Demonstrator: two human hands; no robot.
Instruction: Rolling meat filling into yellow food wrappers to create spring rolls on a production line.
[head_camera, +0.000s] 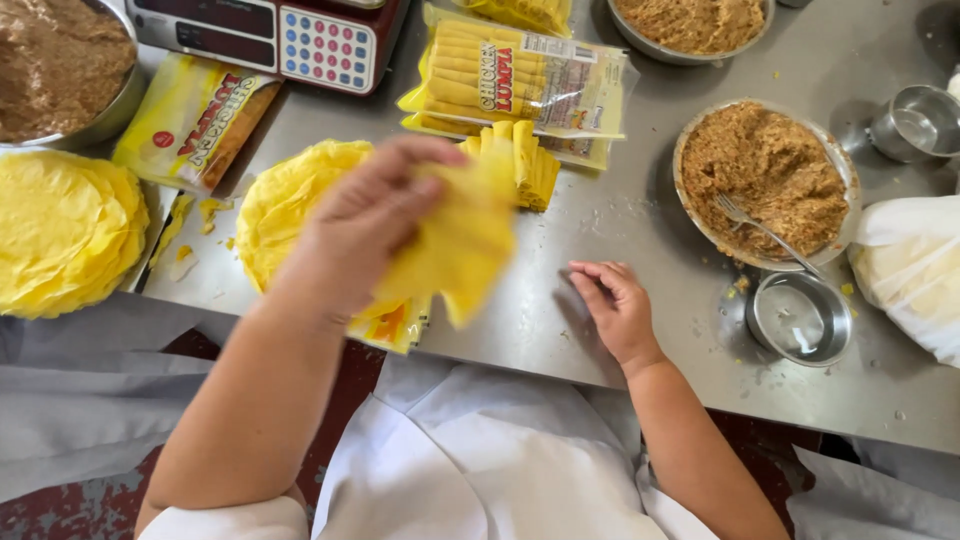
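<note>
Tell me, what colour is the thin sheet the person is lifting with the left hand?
Bright yellow. The wrapper sheet in the left hand shows best in the head view, though blurred.

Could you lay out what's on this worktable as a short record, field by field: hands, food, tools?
Left hand: left hand lifts a thin yellow wrapper sheet, blurred in motion
Right hand: right hand rests empty on the grey metal table, fingers curled
Wrappers: round stack of yellow wrappers beneath the left hand
Rolled pieces: row of yellow rolls beside the sealed clear pack of rolls
Filling: metal bowl of brown minced filling with a fork in it
Small empty metal cup: near the bowl
</note>
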